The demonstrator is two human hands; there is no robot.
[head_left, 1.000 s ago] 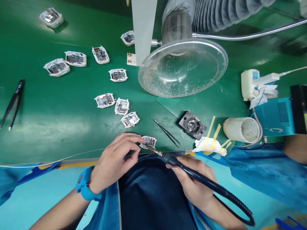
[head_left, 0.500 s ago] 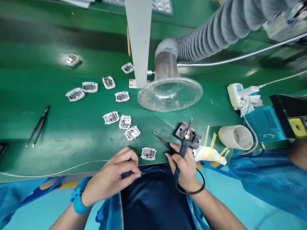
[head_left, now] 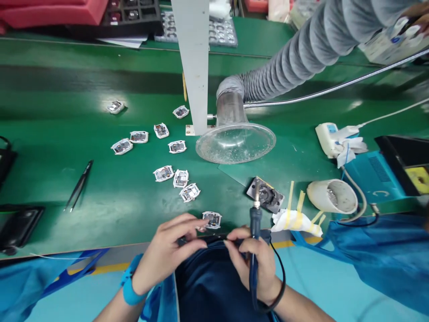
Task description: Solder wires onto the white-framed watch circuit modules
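Observation:
My right hand [head_left: 259, 264] is closed around a soldering iron [head_left: 255, 226], its metal tip pointing up and away from me. Between that hand's thumb and forefinger, a thin dark thing at the table edge is too small to make out. My left hand [head_left: 179, 243], wearing a blue wristband, curls close by; part of a dark object shows among its fingers, its kind hidden. Just beyond the left fingertips lies a white watch case [head_left: 212, 220] with exposed electronics, partly covered by them. Several similar watch cases [head_left: 163, 173] are spread across the green table.
A clear extraction hood [head_left: 236, 143] on a grey hose hangs beyond the hands. Right of it sit a dark block [head_left: 265, 194], a taped white bundle [head_left: 296, 222], a white cup [head_left: 331, 196] and a blue box [head_left: 380, 174]. Black tweezers [head_left: 78, 185] lie at left.
Both hands have come closer together near the nearest watch case. The dark pointed tool beside my right hand no longer shows on the table. The view has tilted up, revealing trays at the back.

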